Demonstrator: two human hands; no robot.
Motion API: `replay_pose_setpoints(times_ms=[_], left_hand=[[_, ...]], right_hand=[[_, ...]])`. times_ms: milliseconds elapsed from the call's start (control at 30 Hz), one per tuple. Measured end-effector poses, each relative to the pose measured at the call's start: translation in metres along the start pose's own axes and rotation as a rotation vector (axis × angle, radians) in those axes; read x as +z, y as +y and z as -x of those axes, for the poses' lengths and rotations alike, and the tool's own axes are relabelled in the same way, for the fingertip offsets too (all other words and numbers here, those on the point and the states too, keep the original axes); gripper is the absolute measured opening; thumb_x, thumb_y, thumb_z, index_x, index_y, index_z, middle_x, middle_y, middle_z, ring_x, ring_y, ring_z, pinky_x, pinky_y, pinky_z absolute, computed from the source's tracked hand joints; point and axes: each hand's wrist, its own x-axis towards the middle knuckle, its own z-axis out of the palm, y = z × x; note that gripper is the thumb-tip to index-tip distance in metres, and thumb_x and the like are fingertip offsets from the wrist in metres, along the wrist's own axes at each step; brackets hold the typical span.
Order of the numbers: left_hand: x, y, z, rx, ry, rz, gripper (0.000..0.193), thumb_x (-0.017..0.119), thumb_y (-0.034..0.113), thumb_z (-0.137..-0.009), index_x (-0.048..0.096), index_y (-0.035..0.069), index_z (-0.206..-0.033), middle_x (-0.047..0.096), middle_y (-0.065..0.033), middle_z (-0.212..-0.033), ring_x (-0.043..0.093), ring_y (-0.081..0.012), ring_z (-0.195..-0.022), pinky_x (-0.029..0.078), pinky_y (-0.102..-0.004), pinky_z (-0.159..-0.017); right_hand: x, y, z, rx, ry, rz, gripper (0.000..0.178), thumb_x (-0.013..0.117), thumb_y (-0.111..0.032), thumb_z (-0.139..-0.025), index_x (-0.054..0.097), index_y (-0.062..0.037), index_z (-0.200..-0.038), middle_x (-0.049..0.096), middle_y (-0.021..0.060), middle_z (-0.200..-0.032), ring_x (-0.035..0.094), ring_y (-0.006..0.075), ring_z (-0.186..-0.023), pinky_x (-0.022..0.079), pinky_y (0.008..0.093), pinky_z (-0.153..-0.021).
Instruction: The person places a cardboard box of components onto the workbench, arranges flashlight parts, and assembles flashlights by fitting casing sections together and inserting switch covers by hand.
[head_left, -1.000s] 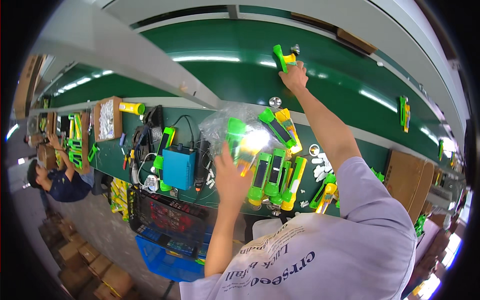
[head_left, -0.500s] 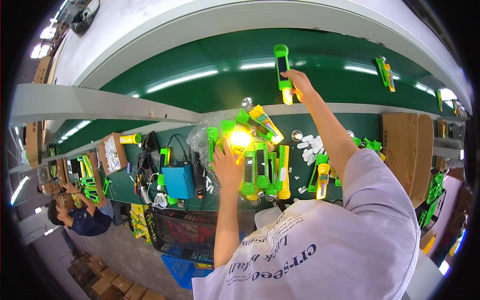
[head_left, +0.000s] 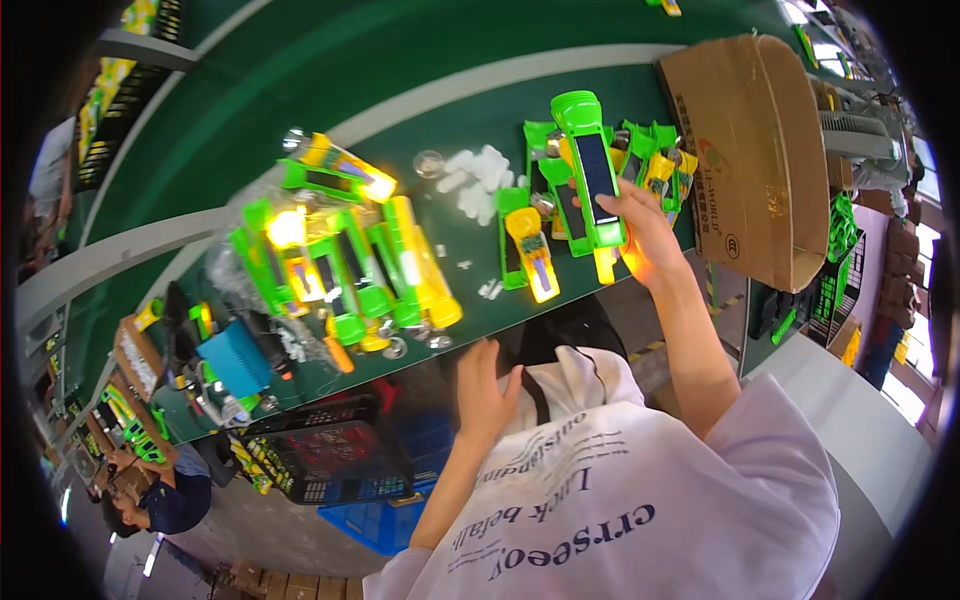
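At green bench [head_left: 455, 235] above grey floor [head_left: 275, 532]: gripping flashlight [head_left: 590, 165] in right hand [head_left: 645, 232], with left hand [head_left: 486, 395] loosely spread; wearing dark-lettered shirt [head_left: 690, 490] near printed carton [head_left: 760, 190].

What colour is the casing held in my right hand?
The casing is bright green, clearest in the head view.

The green casing [head_left: 592, 170] hides part of the right hand [head_left: 645, 235]; the top edge crops a green-and-yellow piece [head_left: 667, 6].
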Motion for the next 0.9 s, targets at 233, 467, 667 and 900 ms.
replay_pose_setpoints(times_ms=[233, 467, 667, 900], left_hand=[[0.116, -0.043, -0.087, 0.335, 0.043, -0.319, 0.093, 0.077, 0.057, -0.070, 0.039, 0.013, -0.143, 0.024, -0.0313, -0.150, 0.024, -0.0498, -0.138, 0.024, -0.0645, -0.106], [0.138, -0.044, -0.142, 0.437, 0.252, -0.355, 0.088, 0.075, 0.051, -0.073, 0.040, 0.013, -0.144, 0.025, -0.0299, -0.151, 0.026, -0.0454, -0.139, 0.025, -0.0549, -0.106], [0.124, -0.033, -0.141, 0.451, 0.403, -0.547, 0.093, 0.080, 0.036, -0.073, 0.031, 0.007, -0.147, 0.021, -0.0214, -0.156, 0.023, -0.0400, -0.142, 0.018, -0.0546, -0.110], [0.153, -0.051, -0.031, 0.355, 0.824, -0.182, 0.019, 0.059, 0.004, -0.089, 0.061, -0.002, -0.107, 0.064, -0.0151, -0.102, 0.061, -0.0295, -0.091, 0.048, -0.0404, -0.080]], right_hand=[[-0.083, 0.066, -0.001, -0.099, -0.222, 0.059, 0.077, 0.072, -0.030, -0.073, 0.047, 0.0116, -0.132, 0.050, 0.0298, -0.132, 0.059, 0.0279, -0.111, 0.052, 0.0373, -0.087], [-0.151, 0.124, 0.001, -0.615, -0.108, 0.141, 0.091, 0.069, -0.045, -0.069, 0.042, 0.0147, -0.132, 0.048, 0.0393, -0.126, 0.059, 0.0289, -0.087, 0.048, 0.0347, -0.068], [-0.129, 0.151, 0.030, -0.571, -0.206, 0.539, 0.022, 0.071, -0.011, -0.079, 0.066, -0.0004, -0.098, 0.059, 0.0076, -0.099, 0.058, 0.0158, -0.087, 0.046, 0.0296, -0.074], [-0.103, 0.212, 0.025, -1.289, -0.020, 1.420, 0.023, 0.072, -0.017, -0.070, 0.065, -0.0017, -0.086, 0.055, 0.0200, -0.123, 0.054, 0.0320, -0.107, 0.043, 0.0417, -0.084]])
